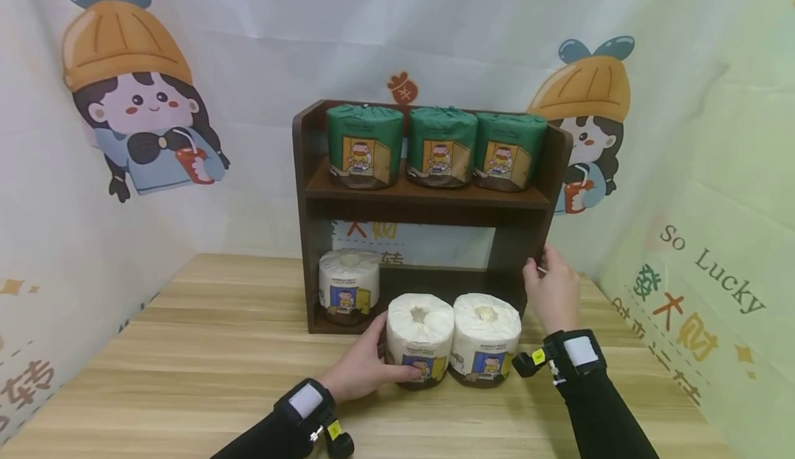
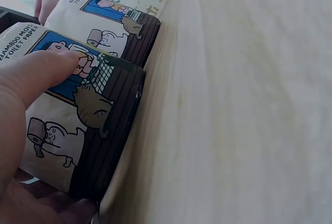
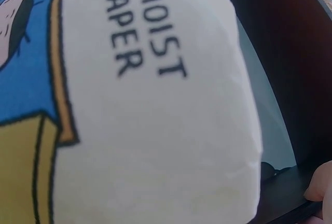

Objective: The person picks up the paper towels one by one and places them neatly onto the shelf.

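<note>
My left hand grips a white-wrapped toilet paper roll that stands on the table in front of the shelf. Its thumb lies across the printed front, and the other fingers go round the side. A second white toilet paper roll stands upright right beside the first. My right hand holds the front edge of the right side panel of the dark brown two-tier shelf. In the right wrist view only a bit of that hand shows, at the panel, and the second roll fills most of the picture.
A third white roll stands at the left end of the lower shelf tier. Green-wrapped rolls stand in a row on the upper tier. The wooden table meets a printed cloth backdrop behind and at both sides.
</note>
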The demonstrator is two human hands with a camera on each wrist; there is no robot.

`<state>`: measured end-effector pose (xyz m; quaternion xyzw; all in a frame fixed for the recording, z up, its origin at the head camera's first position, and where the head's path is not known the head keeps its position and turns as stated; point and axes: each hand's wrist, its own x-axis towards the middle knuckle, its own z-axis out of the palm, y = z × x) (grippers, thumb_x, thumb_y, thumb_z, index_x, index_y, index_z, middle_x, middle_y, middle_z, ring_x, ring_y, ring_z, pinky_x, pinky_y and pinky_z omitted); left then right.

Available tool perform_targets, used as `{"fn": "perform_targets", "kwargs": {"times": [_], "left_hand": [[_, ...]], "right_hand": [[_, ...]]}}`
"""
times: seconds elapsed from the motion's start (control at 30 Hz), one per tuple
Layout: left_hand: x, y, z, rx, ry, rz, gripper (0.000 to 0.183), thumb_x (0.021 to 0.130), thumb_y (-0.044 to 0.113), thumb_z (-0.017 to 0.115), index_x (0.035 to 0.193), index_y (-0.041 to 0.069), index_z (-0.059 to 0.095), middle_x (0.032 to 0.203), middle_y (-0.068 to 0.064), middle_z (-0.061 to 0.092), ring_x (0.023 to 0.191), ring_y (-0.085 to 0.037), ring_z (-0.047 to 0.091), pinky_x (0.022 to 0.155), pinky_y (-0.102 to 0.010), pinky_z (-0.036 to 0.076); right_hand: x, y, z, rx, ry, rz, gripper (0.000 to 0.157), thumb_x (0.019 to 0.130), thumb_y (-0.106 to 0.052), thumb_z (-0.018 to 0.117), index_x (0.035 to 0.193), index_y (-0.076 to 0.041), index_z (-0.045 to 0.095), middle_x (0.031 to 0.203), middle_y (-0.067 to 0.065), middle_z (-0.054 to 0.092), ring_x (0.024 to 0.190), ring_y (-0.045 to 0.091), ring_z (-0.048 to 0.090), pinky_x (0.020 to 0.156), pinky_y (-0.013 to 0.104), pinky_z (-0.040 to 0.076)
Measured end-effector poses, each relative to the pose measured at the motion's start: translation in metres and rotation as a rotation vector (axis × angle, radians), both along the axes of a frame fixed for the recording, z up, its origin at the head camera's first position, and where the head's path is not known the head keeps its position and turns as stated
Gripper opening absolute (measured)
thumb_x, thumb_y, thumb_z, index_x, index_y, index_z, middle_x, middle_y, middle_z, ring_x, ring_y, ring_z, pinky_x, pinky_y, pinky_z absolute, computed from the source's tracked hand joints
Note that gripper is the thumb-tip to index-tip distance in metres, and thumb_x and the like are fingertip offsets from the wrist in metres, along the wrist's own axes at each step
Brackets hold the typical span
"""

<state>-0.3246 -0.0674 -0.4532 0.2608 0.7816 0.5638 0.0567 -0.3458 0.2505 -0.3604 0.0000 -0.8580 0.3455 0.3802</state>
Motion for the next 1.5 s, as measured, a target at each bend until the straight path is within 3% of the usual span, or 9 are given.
{"fn": "perform_targets", "kwargs": {"times": [0.6, 0.83, 1.5], "left_hand": [[0.0046, 0.0024, 0.0034, -0.013, 0.047, 0.063, 0.107, 0.070, 0.030, 0.092, 0.152, 0.011, 0.025, 0.146, -0.008, 0.040, 0.132, -0.023, 0.035, 0.112, -0.054, 0.027], [0.0037, 0.0020, 0.0022, -0.017, 0.017, 0.063, 0.109, 0.070, 0.032, 0.092, 0.152, 0.014, 0.024, 0.144, -0.004, 0.041, 0.130, -0.018, 0.038, 0.112, -0.049, 0.030], [0.0002, 0.0009, -0.0043, 0.002, 0.031, 0.066, 0.103, 0.071, 0.035, 0.091, 0.150, 0.015, 0.029, 0.140, -0.003, 0.045, 0.123, -0.018, 0.046, 0.107, -0.050, 0.038]], "right_hand": [[-0.0005, 0.0010, -0.0006, 0.014, 0.014, 0.000, 0.028, 0.100, -0.010, 0.061, 0.125, 0.001, 0.058, 0.116, 0.022, 0.065, 0.100, 0.037, 0.063, 0.079, 0.052, 0.057], [-0.0006, 0.0017, -0.0008, 0.015, 0.016, 0.003, 0.027, 0.099, -0.009, 0.061, 0.124, 0.000, 0.058, 0.115, 0.022, 0.065, 0.100, 0.037, 0.063, 0.080, 0.051, 0.057], [0.0006, 0.0016, -0.0010, 0.015, 0.004, -0.006, 0.029, 0.099, -0.009, 0.060, 0.126, 0.002, 0.057, 0.116, 0.024, 0.064, 0.100, 0.038, 0.062, 0.079, 0.052, 0.057]]}}
